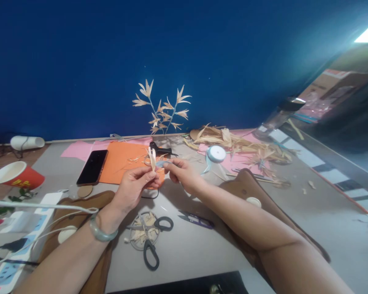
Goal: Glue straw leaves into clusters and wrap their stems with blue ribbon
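Head camera: one pale husk piece [153, 159] stands upright, pinched in the left hand [134, 190], and right beside it the right hand [184, 175] grips one pale blue strip [163, 163], with one ribbon roll [217, 154] just beyond. Nearer the body, one round dish [138, 248] holds husk scraps [152, 235], one pair of scissors [146, 232] across it, one pair of snips [196, 219] alongside; far left, there's one paper cup [28, 178], contents hidden.

Craft workspace; home or workshop, unclear.
I read it from the grey desk [184, 254]: scissors [148, 243], a ribbon spool [217, 154], dried plant strips [233, 141] and orange paper [118, 158] lay about, pale flowers [163, 117] stood before a blue wall [110, 61], a power strip [10, 271], phone [93, 166] and paper cup [27, 178] shared the surface.
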Demonstrator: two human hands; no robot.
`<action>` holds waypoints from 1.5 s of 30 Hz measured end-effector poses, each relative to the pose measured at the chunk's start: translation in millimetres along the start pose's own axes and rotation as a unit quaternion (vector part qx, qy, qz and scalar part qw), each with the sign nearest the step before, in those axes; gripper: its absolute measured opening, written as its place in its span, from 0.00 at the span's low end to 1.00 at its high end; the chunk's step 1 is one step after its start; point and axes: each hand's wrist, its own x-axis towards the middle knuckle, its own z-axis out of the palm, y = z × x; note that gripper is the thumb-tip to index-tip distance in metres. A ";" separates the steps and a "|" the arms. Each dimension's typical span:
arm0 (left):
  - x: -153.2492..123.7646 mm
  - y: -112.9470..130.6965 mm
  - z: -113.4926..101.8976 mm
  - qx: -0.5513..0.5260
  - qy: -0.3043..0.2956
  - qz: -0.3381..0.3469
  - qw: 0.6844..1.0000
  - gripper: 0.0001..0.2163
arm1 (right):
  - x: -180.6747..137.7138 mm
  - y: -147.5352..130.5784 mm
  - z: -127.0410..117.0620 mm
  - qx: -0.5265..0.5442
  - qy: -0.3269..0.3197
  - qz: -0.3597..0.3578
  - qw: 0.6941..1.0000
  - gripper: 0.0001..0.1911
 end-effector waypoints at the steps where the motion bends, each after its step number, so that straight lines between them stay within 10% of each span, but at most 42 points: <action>1: -0.2 0.6 0.2 0.000 -0.002 -0.003 1.000 0.10 | -0.1 -0.1 0.0 -0.008 0.005 -0.002 1.000 0.15; 45: -7.4 1.4 1.5 0.138 -0.106 0.105 0.979 0.07 | -8.2 -5.1 -0.5 -0.063 0.071 -0.083 0.992 0.04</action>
